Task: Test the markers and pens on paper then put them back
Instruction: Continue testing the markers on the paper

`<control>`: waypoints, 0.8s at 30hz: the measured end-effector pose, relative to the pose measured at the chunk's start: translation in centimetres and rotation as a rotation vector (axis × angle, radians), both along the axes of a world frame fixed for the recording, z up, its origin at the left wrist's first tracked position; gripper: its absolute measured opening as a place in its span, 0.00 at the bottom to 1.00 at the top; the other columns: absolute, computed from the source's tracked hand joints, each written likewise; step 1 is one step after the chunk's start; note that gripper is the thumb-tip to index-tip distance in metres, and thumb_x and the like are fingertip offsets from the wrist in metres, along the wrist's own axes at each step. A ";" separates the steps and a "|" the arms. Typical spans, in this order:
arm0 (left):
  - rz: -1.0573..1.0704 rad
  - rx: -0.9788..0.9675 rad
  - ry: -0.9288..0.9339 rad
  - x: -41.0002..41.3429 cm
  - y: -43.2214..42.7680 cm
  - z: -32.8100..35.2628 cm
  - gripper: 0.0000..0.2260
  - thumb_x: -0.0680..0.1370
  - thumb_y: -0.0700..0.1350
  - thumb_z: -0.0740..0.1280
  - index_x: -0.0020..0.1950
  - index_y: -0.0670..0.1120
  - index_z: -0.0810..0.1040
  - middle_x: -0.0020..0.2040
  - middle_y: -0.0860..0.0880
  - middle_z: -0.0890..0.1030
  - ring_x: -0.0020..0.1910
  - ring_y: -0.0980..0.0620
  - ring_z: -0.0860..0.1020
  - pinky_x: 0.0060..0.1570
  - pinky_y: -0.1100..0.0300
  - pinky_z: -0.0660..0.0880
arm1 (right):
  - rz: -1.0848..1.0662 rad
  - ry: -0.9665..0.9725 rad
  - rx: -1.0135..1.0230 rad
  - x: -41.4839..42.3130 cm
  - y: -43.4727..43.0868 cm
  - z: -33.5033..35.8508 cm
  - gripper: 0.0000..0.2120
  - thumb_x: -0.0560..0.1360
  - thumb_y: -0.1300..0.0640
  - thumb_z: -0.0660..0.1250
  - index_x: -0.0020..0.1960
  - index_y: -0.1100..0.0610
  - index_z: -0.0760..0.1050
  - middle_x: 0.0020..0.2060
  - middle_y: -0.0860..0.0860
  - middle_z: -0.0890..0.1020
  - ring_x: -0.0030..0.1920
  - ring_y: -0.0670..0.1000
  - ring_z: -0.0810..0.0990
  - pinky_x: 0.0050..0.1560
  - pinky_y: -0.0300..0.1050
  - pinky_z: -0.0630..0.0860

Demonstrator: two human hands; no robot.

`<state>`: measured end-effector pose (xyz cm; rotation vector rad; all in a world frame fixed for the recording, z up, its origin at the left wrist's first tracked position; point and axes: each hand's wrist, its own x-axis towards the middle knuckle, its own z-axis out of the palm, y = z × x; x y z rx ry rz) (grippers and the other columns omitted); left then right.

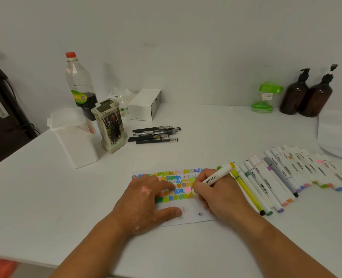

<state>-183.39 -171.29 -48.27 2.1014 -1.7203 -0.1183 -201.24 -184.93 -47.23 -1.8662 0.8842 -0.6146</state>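
A sheet of paper covered with rows of coloured scribbles lies in front of me on the white table. My left hand lies flat on it, fingers spread, pinning its left part. My right hand grips a white marker with a yellow end, its tip down on the paper by a yellow patch. To the right lies a row of several white markers. Several black pens are heaped farther back. A white lidded container and a worn pen holder stand at the left.
At the back stand a bottle with a red cap, a white box, a green jar and two brown pump bottles. A stack of white paper sits at the right edge. The table's front edge runs below my forearms.
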 end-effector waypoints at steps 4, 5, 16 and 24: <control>0.006 0.000 0.008 0.0 0.0 -0.1 0.35 0.66 0.80 0.57 0.65 0.62 0.75 0.54 0.65 0.74 0.52 0.61 0.70 0.59 0.60 0.70 | -0.022 -0.006 -0.020 0.0 0.0 0.0 0.04 0.69 0.51 0.68 0.38 0.51 0.78 0.27 0.51 0.81 0.25 0.46 0.77 0.26 0.43 0.71; 0.006 -0.001 0.009 0.0 0.0 -0.1 0.35 0.66 0.80 0.57 0.65 0.63 0.75 0.53 0.65 0.74 0.52 0.61 0.70 0.59 0.61 0.70 | -0.018 0.002 -0.025 0.0 0.0 0.1 0.06 0.67 0.49 0.68 0.38 0.51 0.78 0.28 0.53 0.81 0.25 0.46 0.76 0.27 0.43 0.70; 0.005 0.019 0.000 0.1 0.0 -0.2 0.32 0.67 0.78 0.61 0.67 0.64 0.71 0.52 0.66 0.72 0.51 0.60 0.69 0.56 0.62 0.69 | -0.073 -0.008 -0.052 0.0 -0.2 0.1 0.07 0.66 0.49 0.68 0.36 0.53 0.77 0.28 0.52 0.79 0.28 0.47 0.74 0.29 0.44 0.70; 0.128 -0.216 0.557 0.5 0.3 0.4 0.07 0.84 0.48 0.53 0.57 0.57 0.68 0.44 0.56 0.76 0.42 0.62 0.77 0.35 0.64 0.75 | -0.064 -0.480 0.331 0.2 0.2 1.3 0.03 0.68 0.59 0.69 0.36 0.54 0.78 0.27 0.56 0.77 0.25 0.50 0.72 0.22 0.41 0.66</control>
